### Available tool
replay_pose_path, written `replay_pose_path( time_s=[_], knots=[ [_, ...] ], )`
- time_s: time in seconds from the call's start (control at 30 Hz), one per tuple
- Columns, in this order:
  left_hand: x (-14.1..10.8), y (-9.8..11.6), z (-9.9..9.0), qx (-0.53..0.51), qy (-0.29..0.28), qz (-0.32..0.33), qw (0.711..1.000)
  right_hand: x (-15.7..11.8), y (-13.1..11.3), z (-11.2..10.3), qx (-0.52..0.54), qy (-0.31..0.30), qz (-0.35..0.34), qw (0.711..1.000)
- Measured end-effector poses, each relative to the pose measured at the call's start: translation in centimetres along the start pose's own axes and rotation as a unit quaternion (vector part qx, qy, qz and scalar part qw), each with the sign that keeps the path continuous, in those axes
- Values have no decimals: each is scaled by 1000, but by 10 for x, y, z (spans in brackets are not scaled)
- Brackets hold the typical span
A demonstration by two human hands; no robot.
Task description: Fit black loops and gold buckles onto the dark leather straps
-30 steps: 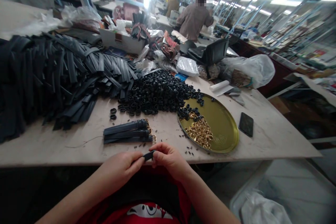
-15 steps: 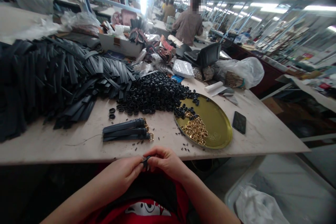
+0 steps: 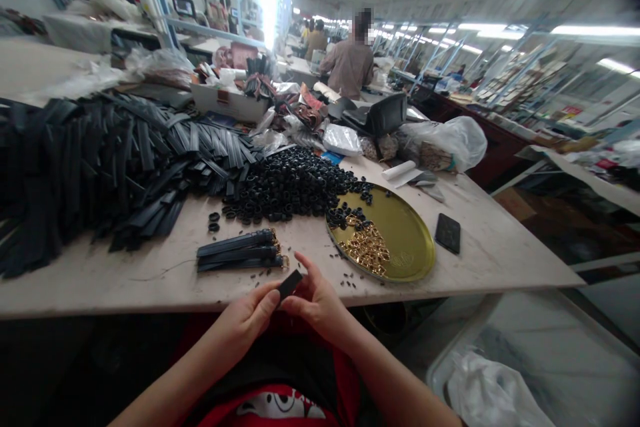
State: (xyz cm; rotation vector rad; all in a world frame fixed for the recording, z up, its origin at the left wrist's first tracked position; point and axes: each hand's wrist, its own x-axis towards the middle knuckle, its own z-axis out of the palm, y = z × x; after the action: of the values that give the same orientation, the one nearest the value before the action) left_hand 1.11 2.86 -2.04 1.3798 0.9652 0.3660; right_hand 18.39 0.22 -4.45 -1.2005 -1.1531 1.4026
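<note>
My left hand (image 3: 256,310) is closed on a black strap (image 3: 289,285), thumb on top. The strap's flat end sticks out up and to the right; the rest of it is hidden by the hand. Close beside that end is my right hand (image 3: 316,303), its index finger raised and apart from the thumb. Whether the right thumb touches the strap I cannot tell. Beyond the hands lies a small stack of black straps (image 3: 235,251) with gold buckles at their right ends. A gold tray (image 3: 413,240) to the right carries gold buckles (image 3: 367,248) and black loops.
A heap of black loops (image 3: 290,187) stands mid-table, with a large pile of black straps (image 3: 100,160) at left. A phone (image 3: 447,233) lies right of the tray. Plastic bags (image 3: 463,140) and scraps line the back. A person (image 3: 350,67) is farther off.
The strap's end now shows more, angled up from my left hand. My right hand's fingers have spread from their pinch on it. The whole view has shifted slightly.
</note>
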Motion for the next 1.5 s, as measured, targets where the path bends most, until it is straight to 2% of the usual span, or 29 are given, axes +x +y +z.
replay_pose_path(
  time_s=[0.03, 0.07, 0.13, 0.17, 0.2, 0.27, 0.4, 0.63, 0.7, 0.77, 0.87, 1.03, 1.2, 1.27, 1.4, 1.5],
  knots=[
    [2, -1, -2, -15, 14, 0, 1000, 3, -5, -15, -97, 28, -27, 994],
    [4, -3, -4, -29, 29, -1, 999, 8, -10, -33, -219, 75, -51, 972],
    [8, -6, -5, -53, 47, -4, 997, 21, -21, -69, -455, 166, -61, 872],
    [10, -7, -5, -59, 49, -5, 997, 28, -25, -86, -554, 174, -26, 814],
    [12, -8, -4, -61, 44, -6, 997, 36, -27, -100, -618, 167, 9, 768],
    [16, -9, -1, -51, 30, -3, 998, 49, -27, -118, -660, 147, 46, 736],
    [22, -7, 3, -18, 13, -4, 1000, 62, -19, -129, -650, 110, 75, 748],
    [38, 3, 5, 101, -4, -12, 995, 61, -12, -132, -612, 96, 98, 779],
    [42, 5, 5, 115, -5, -14, 993, 62, -12, -130, -616, 114, 98, 773],
    [43, 6, 4, 118, -7, -17, 993, 64, -12, -129, -638, 121, 100, 754],
    [41, 2, 2, 112, -8, -17, 994, 67, -14, -131, -663, 98, 111, 733],
    [34, -7, 2, 98, -2, -14, 995, 67, -17, -133, -654, 82, 130, 741],
    [24, -4, 3, 86, 1, -9, 996, 64, -17, -123, -654, 128, 121, 735],
    [19, -3, 4, 86, 4, -3, 996, 64, -15, -121, -643, 138, 120, 744],
    [9, -5, 5, 80, 9, 5, 997, 62, -12, -125, -594, 135, 120, 784],
    [4, -8, 6, 75, 13, 15, 997, 58, -13, -125, -567, 163, 85, 803]
  ],
)
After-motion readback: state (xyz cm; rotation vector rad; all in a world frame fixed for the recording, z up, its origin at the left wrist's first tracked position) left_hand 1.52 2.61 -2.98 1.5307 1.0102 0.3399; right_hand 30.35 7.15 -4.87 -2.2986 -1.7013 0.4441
